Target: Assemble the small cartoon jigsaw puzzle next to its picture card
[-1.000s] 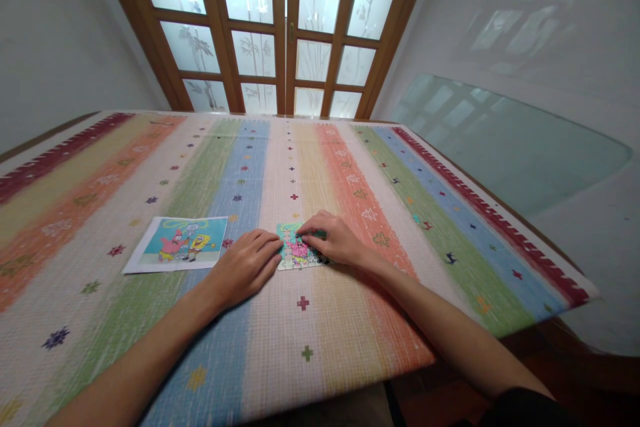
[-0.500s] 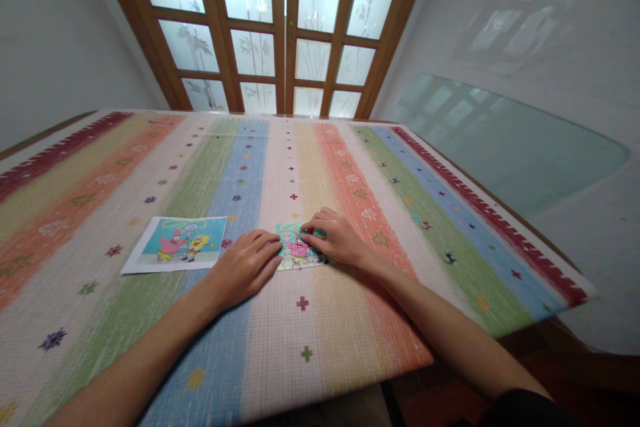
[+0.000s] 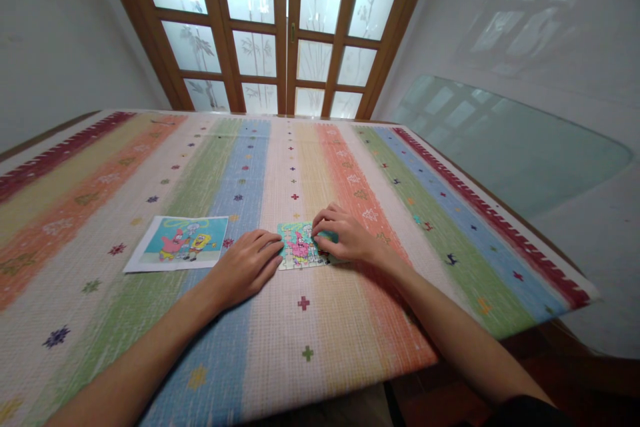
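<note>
A small cartoon jigsaw puzzle (image 3: pixel 299 247) lies flat on the striped tablecloth (image 3: pixel 310 167) in front of me. My left hand (image 3: pixel 246 265) rests palm down on the cloth, its fingertips touching the puzzle's left edge. My right hand (image 3: pixel 343 235) lies over the puzzle's right part, fingers bent and pressing on the pieces; what is under them is hidden. A printed cartoon picture (image 3: pixel 180 242) of the same scene lies flat to the left of my left hand.
The table's right edge (image 3: pixel 505 213) runs diagonally, with a glass sheet (image 3: pixel 505 140) leaning on the wall beyond it. Wooden-framed glass doors (image 3: pixel 285 27) stand behind the far edge. The near edge is just under my forearms.
My right hand has slid a little to the right across the puzzle, showing more of its middle. My left hand has stayed in place.
</note>
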A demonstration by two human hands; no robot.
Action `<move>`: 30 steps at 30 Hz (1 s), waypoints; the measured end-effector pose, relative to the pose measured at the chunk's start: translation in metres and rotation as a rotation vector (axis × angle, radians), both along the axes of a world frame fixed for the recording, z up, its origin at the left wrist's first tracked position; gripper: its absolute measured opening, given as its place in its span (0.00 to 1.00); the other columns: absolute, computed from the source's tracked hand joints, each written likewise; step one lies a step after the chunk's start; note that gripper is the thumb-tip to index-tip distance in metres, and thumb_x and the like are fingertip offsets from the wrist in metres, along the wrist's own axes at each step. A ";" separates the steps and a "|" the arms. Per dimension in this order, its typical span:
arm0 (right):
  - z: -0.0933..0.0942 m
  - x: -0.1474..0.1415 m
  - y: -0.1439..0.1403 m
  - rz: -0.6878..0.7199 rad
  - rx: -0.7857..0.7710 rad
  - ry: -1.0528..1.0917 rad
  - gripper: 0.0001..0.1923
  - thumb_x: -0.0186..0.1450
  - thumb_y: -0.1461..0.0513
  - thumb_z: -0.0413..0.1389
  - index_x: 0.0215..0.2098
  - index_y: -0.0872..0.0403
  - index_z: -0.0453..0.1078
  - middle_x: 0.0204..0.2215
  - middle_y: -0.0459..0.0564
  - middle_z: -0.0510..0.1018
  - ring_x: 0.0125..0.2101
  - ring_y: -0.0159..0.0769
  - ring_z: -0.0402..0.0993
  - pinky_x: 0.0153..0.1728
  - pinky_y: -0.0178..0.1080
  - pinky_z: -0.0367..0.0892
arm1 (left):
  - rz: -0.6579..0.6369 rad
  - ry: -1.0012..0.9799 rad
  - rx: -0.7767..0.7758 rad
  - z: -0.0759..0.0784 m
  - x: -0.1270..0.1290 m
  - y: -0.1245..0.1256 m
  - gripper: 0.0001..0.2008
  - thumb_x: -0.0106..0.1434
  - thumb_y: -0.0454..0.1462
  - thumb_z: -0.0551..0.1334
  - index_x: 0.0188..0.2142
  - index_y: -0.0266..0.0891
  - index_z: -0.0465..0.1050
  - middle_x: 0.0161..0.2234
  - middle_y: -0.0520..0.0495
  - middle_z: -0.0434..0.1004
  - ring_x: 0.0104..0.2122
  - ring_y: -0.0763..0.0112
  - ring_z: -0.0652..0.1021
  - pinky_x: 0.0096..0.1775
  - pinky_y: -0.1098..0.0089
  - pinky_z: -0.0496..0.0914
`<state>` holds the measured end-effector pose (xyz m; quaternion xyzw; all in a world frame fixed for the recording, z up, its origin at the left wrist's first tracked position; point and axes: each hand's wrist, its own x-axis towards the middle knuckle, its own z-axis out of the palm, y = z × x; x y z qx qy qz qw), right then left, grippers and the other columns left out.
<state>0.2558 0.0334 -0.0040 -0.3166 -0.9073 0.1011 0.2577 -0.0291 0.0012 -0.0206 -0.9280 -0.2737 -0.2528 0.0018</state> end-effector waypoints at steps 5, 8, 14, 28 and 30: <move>-0.003 0.000 -0.005 0.066 0.003 -0.009 0.14 0.64 0.68 0.55 0.44 0.52 0.80 0.41 0.53 0.82 0.40 0.43 0.70 0.45 0.47 0.69 | -0.004 -0.001 -0.001 0.000 0.000 0.000 0.12 0.76 0.37 0.54 0.51 0.35 0.74 0.47 0.39 0.79 0.47 0.57 0.77 0.49 0.54 0.74; -0.007 -0.004 -0.005 0.099 0.025 0.020 0.12 0.67 0.68 0.55 0.42 0.54 0.80 0.42 0.54 0.84 0.41 0.43 0.71 0.45 0.47 0.70 | 0.001 0.011 -0.002 -0.001 -0.001 0.000 0.13 0.76 0.37 0.53 0.51 0.34 0.74 0.48 0.39 0.79 0.47 0.56 0.77 0.49 0.53 0.74; -0.013 -0.010 -0.002 0.111 0.039 0.092 0.08 0.71 0.64 0.58 0.41 0.52 0.81 0.39 0.53 0.86 0.38 0.41 0.73 0.41 0.45 0.71 | -0.006 0.018 -0.004 0.000 -0.001 -0.001 0.14 0.77 0.37 0.52 0.51 0.33 0.74 0.48 0.38 0.79 0.48 0.56 0.77 0.49 0.53 0.74; -0.006 -0.012 -0.014 0.102 0.169 0.058 0.13 0.68 0.68 0.52 0.42 0.53 0.78 0.42 0.52 0.84 0.39 0.41 0.71 0.44 0.46 0.69 | 0.008 0.021 -0.042 0.002 0.001 -0.002 0.14 0.76 0.37 0.52 0.51 0.36 0.74 0.49 0.39 0.79 0.48 0.57 0.77 0.50 0.54 0.74; -0.008 -0.011 -0.015 0.120 0.174 0.012 0.14 0.68 0.68 0.51 0.44 0.52 0.78 0.44 0.52 0.84 0.40 0.41 0.72 0.46 0.47 0.69 | 0.009 0.018 -0.048 0.002 0.001 -0.002 0.14 0.76 0.37 0.53 0.52 0.37 0.74 0.49 0.40 0.79 0.48 0.57 0.77 0.50 0.54 0.74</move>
